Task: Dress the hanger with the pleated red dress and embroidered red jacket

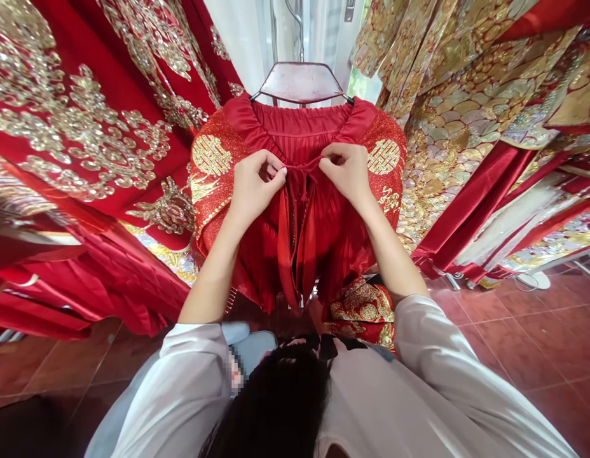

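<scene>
A red pleated skirt [257, 254] with gold-embroidered panels hangs in front of me from a wire hanger [302, 98]. At the front of its gathered waistband, a thin red drawstring [302, 168] is looped in a bow or knot. My left hand [257, 181] pinches the string on the left side. On the right, my right hand [346, 172] holds the other side of the string between thumb and fingers. Below the knot, short string ends dangle over the dark front opening. Round gold emblems flank both hands.
Red garments with silver-gold sequins [85, 114] hang close on the left. Gold scale-patterned garments [466, 114] hang on the right. A folded red-and-gold cloth [364, 308] lies low below my right forearm. Red tiles [519, 331] cover the floor.
</scene>
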`<action>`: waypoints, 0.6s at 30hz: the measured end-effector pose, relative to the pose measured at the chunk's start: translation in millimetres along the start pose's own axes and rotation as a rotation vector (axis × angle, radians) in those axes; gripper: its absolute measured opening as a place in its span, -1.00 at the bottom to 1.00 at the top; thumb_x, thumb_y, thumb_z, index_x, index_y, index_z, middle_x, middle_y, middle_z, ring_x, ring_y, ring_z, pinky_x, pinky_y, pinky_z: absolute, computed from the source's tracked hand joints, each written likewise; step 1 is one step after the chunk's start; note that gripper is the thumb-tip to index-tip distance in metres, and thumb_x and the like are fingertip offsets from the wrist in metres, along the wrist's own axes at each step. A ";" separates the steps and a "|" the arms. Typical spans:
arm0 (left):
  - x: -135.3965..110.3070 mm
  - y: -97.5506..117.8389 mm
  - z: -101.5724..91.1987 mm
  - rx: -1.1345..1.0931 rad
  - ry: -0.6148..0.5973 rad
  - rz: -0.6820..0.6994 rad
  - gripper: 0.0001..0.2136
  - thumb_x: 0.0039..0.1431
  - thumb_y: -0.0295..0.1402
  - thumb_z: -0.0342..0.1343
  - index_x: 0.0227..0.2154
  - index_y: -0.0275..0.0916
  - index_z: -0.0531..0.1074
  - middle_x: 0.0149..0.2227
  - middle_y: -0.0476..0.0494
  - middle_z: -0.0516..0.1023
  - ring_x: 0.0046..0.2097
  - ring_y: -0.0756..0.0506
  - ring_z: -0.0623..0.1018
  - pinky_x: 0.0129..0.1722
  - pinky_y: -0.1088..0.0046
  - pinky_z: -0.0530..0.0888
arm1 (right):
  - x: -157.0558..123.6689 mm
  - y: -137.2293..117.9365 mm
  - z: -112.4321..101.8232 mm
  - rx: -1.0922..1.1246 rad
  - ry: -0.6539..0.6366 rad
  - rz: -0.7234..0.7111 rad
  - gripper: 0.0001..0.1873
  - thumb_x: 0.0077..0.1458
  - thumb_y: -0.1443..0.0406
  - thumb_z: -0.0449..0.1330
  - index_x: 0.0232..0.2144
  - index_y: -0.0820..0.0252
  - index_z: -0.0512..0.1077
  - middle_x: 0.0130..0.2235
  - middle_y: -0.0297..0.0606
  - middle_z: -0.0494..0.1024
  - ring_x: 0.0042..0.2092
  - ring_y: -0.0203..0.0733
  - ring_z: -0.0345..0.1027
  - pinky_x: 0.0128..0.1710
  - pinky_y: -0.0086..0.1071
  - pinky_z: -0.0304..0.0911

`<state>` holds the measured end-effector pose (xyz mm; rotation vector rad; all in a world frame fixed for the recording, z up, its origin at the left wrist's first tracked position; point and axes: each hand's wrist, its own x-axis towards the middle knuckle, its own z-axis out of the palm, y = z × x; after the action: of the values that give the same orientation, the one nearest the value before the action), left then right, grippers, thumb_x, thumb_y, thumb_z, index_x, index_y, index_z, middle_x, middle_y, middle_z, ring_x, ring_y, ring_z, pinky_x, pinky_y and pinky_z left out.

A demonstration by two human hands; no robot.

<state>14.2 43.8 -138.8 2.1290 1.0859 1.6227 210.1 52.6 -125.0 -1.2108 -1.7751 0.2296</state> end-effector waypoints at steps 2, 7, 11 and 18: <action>2.7 3.0 3.9 -0.095 -0.045 -0.046 -0.88 0.05 -0.40 0.19 -0.49 -0.22 0.35 -0.50 -0.03 0.38 -0.45 0.00 0.40 -0.45 0.49 0.40 | -1.6 -4.5 3.8 0.246 -0.003 0.083 -0.90 0.03 0.30 0.10 -0.46 0.20 0.37 -0.49 -0.32 0.40 -0.41 -0.29 0.36 -0.43 -0.42 0.26; 8.7 -2.9 13.1 -0.303 -0.064 -0.165 -0.80 0.16 -0.23 0.12 -0.46 -0.20 0.29 -0.54 -0.02 0.33 -0.54 0.04 0.35 -0.60 0.57 0.32 | -5.4 -15.0 8.6 0.752 -0.013 0.319 -0.90 0.05 0.32 0.07 -0.49 0.20 0.26 -0.53 -0.39 0.42 -0.63 -0.47 0.22 -0.67 -0.57 0.10; 9.5 -9.5 17.2 -0.372 -0.087 -0.196 -0.74 0.18 -0.12 0.11 -0.45 -0.19 0.27 -0.50 -0.03 0.31 -0.54 0.05 0.33 -0.63 0.59 0.27 | -5.4 -14.2 6.3 0.771 -0.014 0.400 -0.85 0.05 0.32 0.11 -0.52 0.21 0.24 -0.56 -0.41 0.41 -0.62 -0.49 0.24 -0.66 -0.61 0.13; 8.7 -7.8 10.7 -0.398 -0.149 -0.159 -0.72 0.20 -0.10 0.07 -0.46 -0.19 0.24 -0.47 -0.05 0.26 -0.54 0.05 0.27 -0.61 0.54 0.28 | -10.8 -8.0 1.5 0.721 -0.008 0.425 -0.76 0.03 0.28 0.16 -0.59 0.19 0.19 -0.62 -0.43 0.34 -0.64 -0.49 0.17 -0.68 -0.59 0.07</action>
<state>21.6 57.6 -141.0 1.8221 0.7858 1.4392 204.7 40.5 -127.4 -1.0181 -1.2367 1.0246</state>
